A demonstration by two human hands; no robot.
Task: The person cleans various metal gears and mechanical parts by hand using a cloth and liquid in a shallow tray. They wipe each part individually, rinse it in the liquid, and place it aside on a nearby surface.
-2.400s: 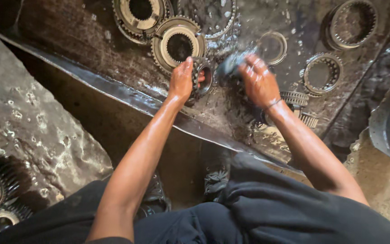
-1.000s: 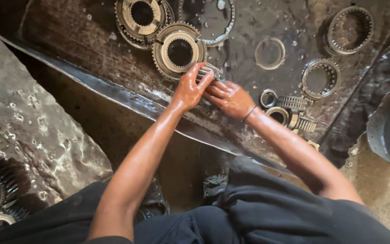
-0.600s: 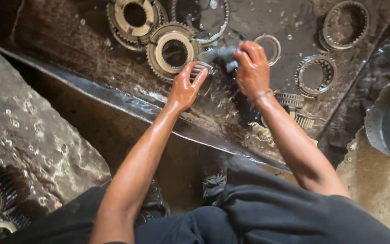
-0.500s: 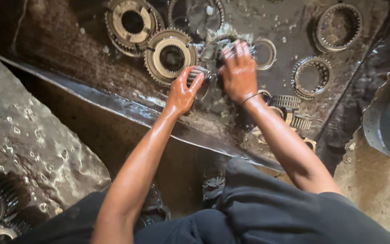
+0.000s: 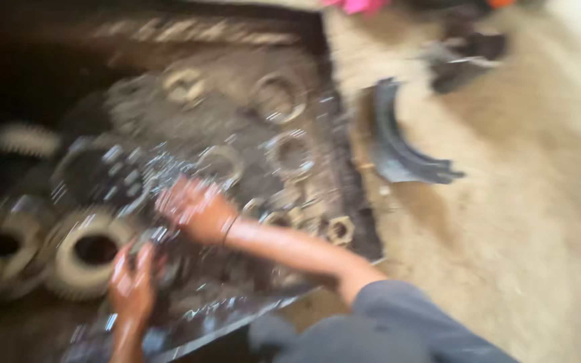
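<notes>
The small wet part (image 5: 159, 235) lies in the tray (image 5: 344, 168), between the two hands and just beside a big gear (image 5: 92, 252). The left hand (image 5: 131, 279) touches it, and the right hand (image 5: 193, 208) is just above; blur hides whether either clasps anything. Compared with half a second ago, the view has swung right, showing sandy floor (image 5: 506, 222) and a curved metal piece (image 5: 398, 144).

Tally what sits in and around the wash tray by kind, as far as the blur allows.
Large toothed gears: 3, at the left of the tray
Open metal rings: 4, toward the far side
Small nut-like part: 1
Curved dark piece on the sandy ground: 1
Hands in the tray: 2, left hand and right hand
Total: 11. Blur may hide more.
</notes>
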